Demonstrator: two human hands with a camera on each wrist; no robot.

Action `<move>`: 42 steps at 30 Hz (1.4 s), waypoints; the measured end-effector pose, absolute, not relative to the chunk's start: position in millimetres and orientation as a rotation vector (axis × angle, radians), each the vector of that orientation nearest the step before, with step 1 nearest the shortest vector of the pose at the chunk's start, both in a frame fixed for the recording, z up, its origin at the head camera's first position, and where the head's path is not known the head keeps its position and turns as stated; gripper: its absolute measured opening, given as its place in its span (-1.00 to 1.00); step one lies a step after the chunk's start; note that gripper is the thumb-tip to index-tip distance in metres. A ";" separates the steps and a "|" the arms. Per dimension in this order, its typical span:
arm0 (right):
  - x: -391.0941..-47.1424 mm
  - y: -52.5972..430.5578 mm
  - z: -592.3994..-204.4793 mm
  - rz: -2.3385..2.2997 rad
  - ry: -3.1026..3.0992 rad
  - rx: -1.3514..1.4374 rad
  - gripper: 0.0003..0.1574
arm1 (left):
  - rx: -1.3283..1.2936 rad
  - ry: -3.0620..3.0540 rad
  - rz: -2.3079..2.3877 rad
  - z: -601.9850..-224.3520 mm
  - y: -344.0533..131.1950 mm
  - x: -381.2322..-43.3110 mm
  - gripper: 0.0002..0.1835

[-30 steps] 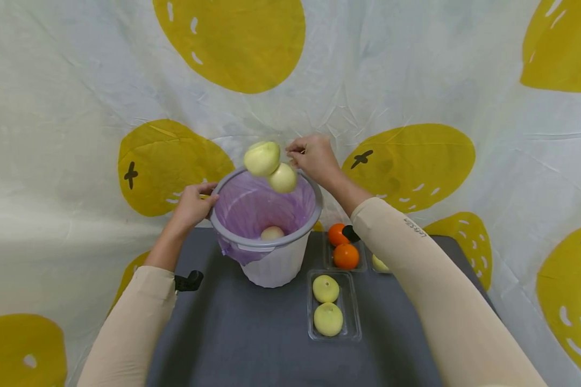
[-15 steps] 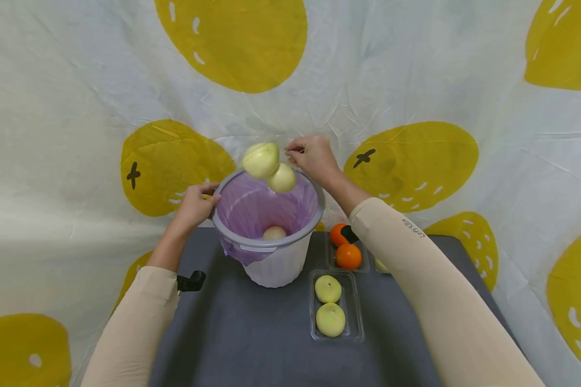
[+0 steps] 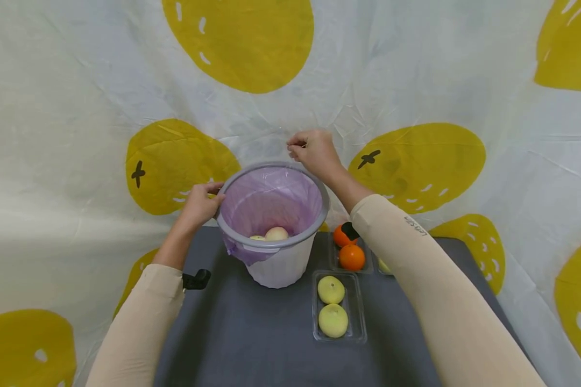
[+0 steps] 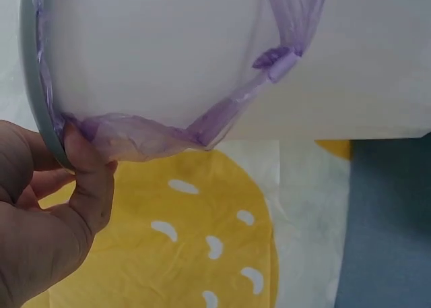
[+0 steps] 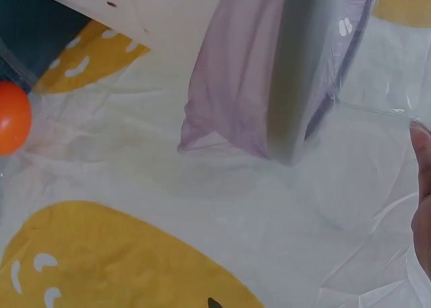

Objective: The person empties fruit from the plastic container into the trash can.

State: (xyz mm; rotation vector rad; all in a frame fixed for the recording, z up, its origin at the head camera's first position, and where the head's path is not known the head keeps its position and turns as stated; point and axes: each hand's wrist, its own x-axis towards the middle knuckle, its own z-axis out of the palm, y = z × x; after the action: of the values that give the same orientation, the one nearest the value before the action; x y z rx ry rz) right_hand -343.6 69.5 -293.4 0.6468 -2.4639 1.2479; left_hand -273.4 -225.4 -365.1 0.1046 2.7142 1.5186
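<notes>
A white bin (image 3: 283, 269) with a grey rim and a purple bag liner (image 3: 242, 199) stands on the dark table, tilted toward me. My left hand (image 3: 200, 206) grips its left rim, thumb over the liner in the left wrist view. Inside lie a round pale fruit (image 3: 276, 234) and part of a yellowish one (image 3: 257, 237). Above the far right rim, my right hand (image 3: 316, 154) pinches a clear plastic tray; the tray's edge (image 5: 377, 108) shows by a fingertip in the right wrist view. No fruit shows in that tray.
Right of the bin, a clear tray (image 3: 356, 336) holds two pale yellow fruits (image 3: 333, 321). Behind it, another tray carries two orange fruits (image 3: 352, 258). A further pale fruit (image 3: 383, 266) is partly hidden by my right sleeve. A lemon-print cloth (image 3: 281, 123) hangs behind the table.
Two pale yellow fruits that were over the bin's mouth have dropped from there, and a second fruit now shows inside. My right hand has risen slightly; my left still holds the rim.
</notes>
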 end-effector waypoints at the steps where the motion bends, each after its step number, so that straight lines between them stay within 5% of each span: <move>1: -343.5 70.1 -293.7 1.243 -2.466 0.644 -0.83 | 0.105 2.721 1.514 -365.2 -224.7 -273.5 -0.49; 20: -321.4 102.0 -276.1 1.493 -2.404 0.508 -0.79 | 0.104 2.766 1.468 -362.3 -221.7 -279.0 -0.50; 42: -267.8 204.1 -295.8 2.089 -1.917 0.442 -0.72 | 0.095 2.715 1.494 -356.4 -226.6 -280.7 -0.48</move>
State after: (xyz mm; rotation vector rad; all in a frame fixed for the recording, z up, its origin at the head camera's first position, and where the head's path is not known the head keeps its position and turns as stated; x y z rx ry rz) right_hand -267.8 204.1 -295.8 0.4415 -1.9171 2.0892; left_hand -280.7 -226.6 -356.4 0.0947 2.7146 1.4943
